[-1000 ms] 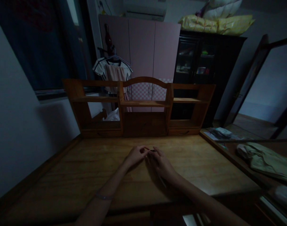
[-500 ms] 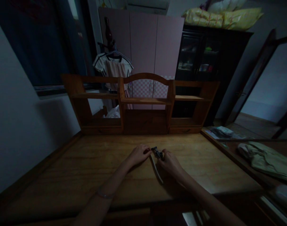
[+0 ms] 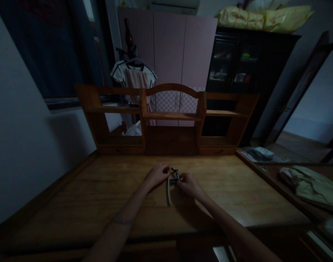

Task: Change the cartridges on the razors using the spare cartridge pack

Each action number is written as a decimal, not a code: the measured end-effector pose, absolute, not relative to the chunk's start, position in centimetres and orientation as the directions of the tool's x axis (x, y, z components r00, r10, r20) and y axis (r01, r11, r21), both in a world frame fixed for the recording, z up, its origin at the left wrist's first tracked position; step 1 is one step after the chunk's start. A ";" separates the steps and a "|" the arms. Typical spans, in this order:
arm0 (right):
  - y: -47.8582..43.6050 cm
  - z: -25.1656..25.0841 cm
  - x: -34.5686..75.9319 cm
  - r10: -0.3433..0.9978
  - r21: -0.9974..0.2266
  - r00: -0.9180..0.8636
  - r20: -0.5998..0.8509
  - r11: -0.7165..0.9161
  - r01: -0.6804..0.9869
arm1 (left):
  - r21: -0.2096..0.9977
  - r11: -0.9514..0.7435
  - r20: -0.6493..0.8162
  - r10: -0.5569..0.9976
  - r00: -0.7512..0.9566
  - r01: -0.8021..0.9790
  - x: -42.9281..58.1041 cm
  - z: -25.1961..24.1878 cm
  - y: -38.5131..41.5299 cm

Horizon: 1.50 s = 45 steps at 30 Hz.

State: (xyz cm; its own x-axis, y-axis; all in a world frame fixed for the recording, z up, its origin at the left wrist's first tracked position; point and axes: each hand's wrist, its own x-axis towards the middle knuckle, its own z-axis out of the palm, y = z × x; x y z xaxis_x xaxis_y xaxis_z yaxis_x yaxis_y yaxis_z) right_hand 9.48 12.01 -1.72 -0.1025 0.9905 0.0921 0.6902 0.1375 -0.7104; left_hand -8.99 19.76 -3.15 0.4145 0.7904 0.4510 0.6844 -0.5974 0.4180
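Observation:
My left hand (image 3: 157, 174) is closed in a pinch at the upper end of a thin, pale, slightly curved strip (image 3: 168, 193), which hangs or lies toward me over the wooden desk (image 3: 114, 189). Between the fingers of my right hand (image 3: 190, 185) is a small dark metal tool (image 3: 177, 175) with a short crossbar at its far end. Its side part reaches left, close to the strip. The picture is too dark to tell the tool's exact kind, or whether it touches the strip.
A wooden shelf unit (image 3: 172, 116) stands along the desk's back edge. A raised wooden edge (image 3: 265, 178) runs down the right, with folded pale cloth (image 3: 311, 185) beyond it. A white wall (image 3: 16, 145) borders the left side.
The dark tool has turned in my right hand and moved left. The pale strip has swung from a slant to nearly straight toward me. Both hands have shifted slightly left.

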 end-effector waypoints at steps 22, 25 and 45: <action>17.9 -1.6 16.4 0.784 -0.434 -0.161 0.599 0.487 0.758 | 0.973 -0.210 0.218 0.972 0.084 -0.101 -6.7 -2.8 23.6; 17.9 -1.5 16.6 0.781 -0.442 -0.245 0.575 0.548 0.711 | 0.942 -0.141 0.181 0.978 0.108 -0.305 -6.6 -2.8 22.7; 16.2 -0.5 14.7 0.820 -0.555 -0.284 0.497 0.552 0.622 | 0.971 -0.155 0.205 0.933 0.296 -0.185 -4.8 -3.1 20.3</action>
State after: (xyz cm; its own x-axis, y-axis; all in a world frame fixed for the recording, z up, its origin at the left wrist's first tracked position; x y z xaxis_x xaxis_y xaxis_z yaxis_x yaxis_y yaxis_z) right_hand 14.72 16.17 -0.54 -0.2844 0.8197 0.4972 0.6216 0.5525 -0.5553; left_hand -4.80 20.25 -3.08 0.2955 0.9331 0.2048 -0.1846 -0.1546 0.9706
